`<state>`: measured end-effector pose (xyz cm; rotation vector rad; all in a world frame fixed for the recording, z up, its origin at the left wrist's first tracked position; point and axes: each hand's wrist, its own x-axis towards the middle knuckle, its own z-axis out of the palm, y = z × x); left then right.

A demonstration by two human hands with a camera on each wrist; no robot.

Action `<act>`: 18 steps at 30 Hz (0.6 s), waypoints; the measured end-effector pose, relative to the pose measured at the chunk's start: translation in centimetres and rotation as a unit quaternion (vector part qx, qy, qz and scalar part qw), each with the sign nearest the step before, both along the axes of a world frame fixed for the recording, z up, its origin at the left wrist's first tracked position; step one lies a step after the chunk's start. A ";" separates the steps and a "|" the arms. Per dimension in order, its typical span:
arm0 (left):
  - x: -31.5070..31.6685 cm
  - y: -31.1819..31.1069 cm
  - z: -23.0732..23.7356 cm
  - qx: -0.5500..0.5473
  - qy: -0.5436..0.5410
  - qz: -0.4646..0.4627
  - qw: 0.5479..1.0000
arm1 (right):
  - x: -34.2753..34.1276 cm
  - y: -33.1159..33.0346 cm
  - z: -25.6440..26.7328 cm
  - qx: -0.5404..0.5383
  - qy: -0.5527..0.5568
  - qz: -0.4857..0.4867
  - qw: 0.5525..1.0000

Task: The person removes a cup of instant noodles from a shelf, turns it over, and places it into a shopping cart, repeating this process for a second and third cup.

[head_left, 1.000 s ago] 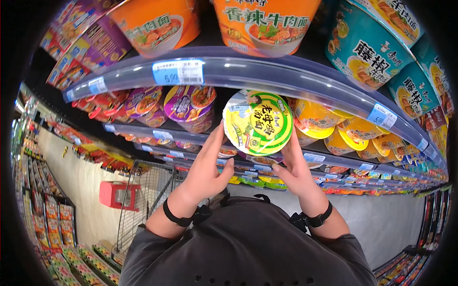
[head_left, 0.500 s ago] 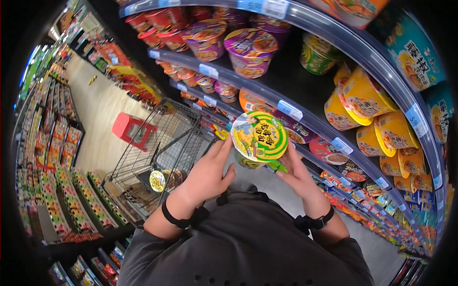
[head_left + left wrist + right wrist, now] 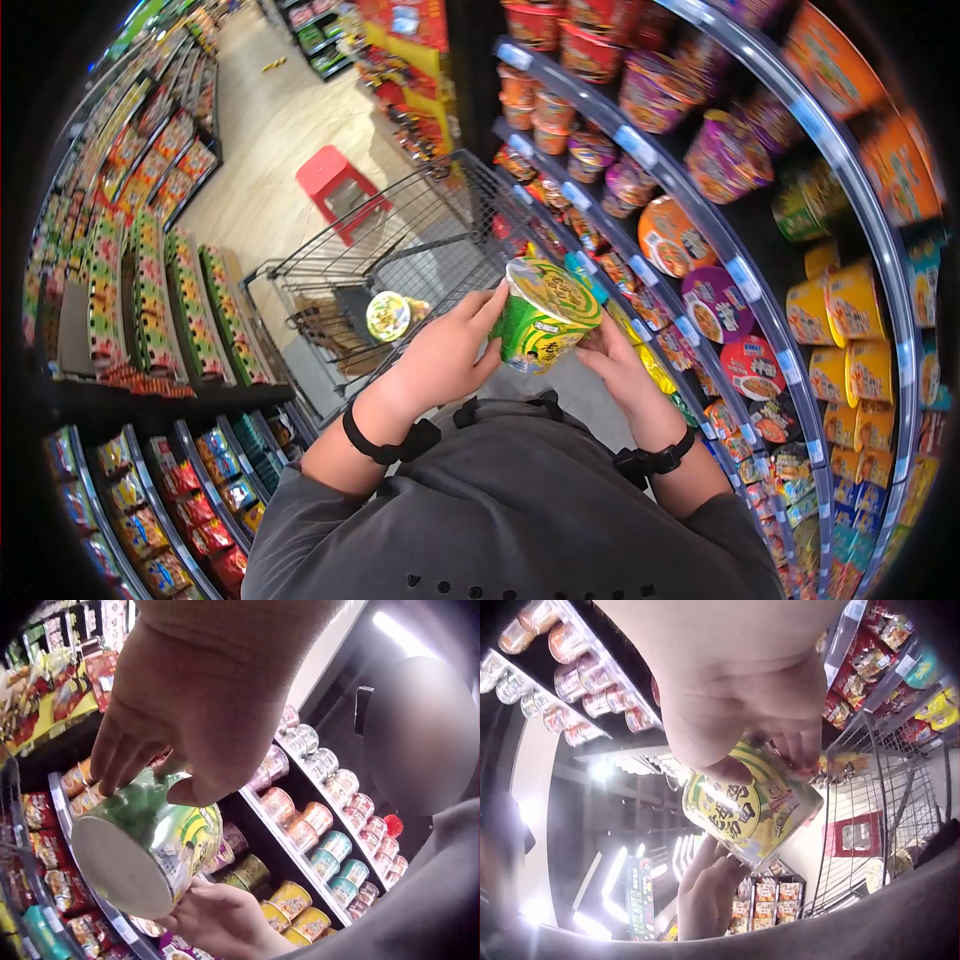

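Between both hands in the head view is a green and yellow instant noodle cup [image 3: 540, 325], tilted so its side shows below the round lid. My left hand [image 3: 445, 350] grips its left side, the fingers along the wall and the thumb nearer me. On the opposite side, my right hand [image 3: 628, 375] holds the cup near the bottom. The left wrist view shows the cup's pale base [image 3: 120, 866] and the left fingers over its clear wrap. In the right wrist view, the right thumb [image 3: 731, 772] lies on the printed lid [image 3: 731, 810].
Ahead to the left stands a wire shopping cart [image 3: 440, 250] with another noodle cup [image 3: 388, 316] in it. A red stool [image 3: 340, 190] is beyond the cart. Shelves of noodle cups [image 3: 735, 300] curve along the right; packet shelves [image 3: 150, 500] line the lower left.
The view has turned left from the shelf toward the cart. Both hands have carried the noodle cup away from the shelf, and it has tilted so its side shows.
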<state>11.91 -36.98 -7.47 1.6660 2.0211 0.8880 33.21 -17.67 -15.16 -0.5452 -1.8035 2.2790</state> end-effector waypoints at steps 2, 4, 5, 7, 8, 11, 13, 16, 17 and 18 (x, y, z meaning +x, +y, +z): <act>-2.4 -3.5 -0.9 -0.023 -0.010 0.034 0.999 | -3.4 -2.1 0.0 0.001 -0.033 0.018 0.999; -4.8 -7.1 -1.8 -0.032 -0.025 0.064 0.997 | -7.0 -4.2 -0.7 0.045 -0.036 0.086 0.995; -5.9 -8.9 -2.7 -0.022 -0.027 0.081 0.996 | -8.5 -5.2 -0.5 0.069 -0.061 0.108 0.990; -7.9 -12.2 -3.5 -0.017 -0.039 0.123 0.991 | -11.7 -7.1 -1.2 0.106 -0.079 0.153 0.979; -8.9 -13.8 -3.8 -0.013 -0.042 0.136 0.990 | -13.3 -8.1 -1.5 0.141 -0.092 0.185 0.968; -11.4 -17.9 -4.6 -0.018 -0.086 0.179 0.980 | -17.6 -11.0 -1.4 0.141 -0.091 0.221 0.961; -12.9 -20.4 -6.4 -0.012 -0.079 0.198 0.977 | -20.1 -12.2 -2.5 0.155 -0.069 0.245 0.954; -14.7 -22.8 -7.6 -0.010 -0.115 0.227 0.967 | -23.4 -13.3 -2.8 0.080 -0.096 0.277 0.953; -15.2 -23.1 -8.0 -0.011 -0.156 0.239 0.958 | -24.1 -13.7 -2.6 0.053 -0.115 0.278 0.952; -15.8 -23.4 -8.8 -0.013 -0.162 0.241 0.957 | -24.9 -14.0 -2.8 0.050 -0.120 0.280 0.951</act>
